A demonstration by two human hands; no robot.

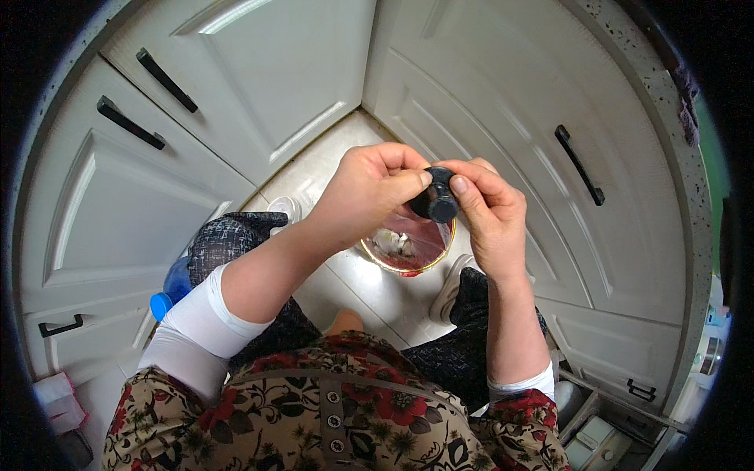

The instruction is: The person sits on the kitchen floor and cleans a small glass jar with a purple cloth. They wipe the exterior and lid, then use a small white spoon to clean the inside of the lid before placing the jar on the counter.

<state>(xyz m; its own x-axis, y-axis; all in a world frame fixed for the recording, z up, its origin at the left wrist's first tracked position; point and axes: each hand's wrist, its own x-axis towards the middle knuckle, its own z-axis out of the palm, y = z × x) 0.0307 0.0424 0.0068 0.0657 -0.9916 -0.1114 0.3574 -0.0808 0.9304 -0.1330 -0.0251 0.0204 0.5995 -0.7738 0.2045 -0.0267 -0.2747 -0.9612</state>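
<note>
Both of my hands hold a small, dark, glossy object [442, 207] in front of me. It has a round, blunt lower end and a flatter upper part; what it is cannot be told. The thumb of my left hand [380, 182] presses on its upper left side. My right hand [492, 203] pinches it from the right between thumb and fingers. Directly below, on the tiled floor, stands a round bin [406, 272] with a gold-coloured rim and a clear plastic liner. White and greyish scraps [393, 242] lie inside it. My left hand and the dark object hide the bin's far side.
White cabinet doors [283, 76] with black handles meet in a corner ahead. A speckled countertop edge [677, 176] curves along the right. A blue-capped container [171, 291] is by my left leg. At lower right is an open drawer [580, 412] holding things.
</note>
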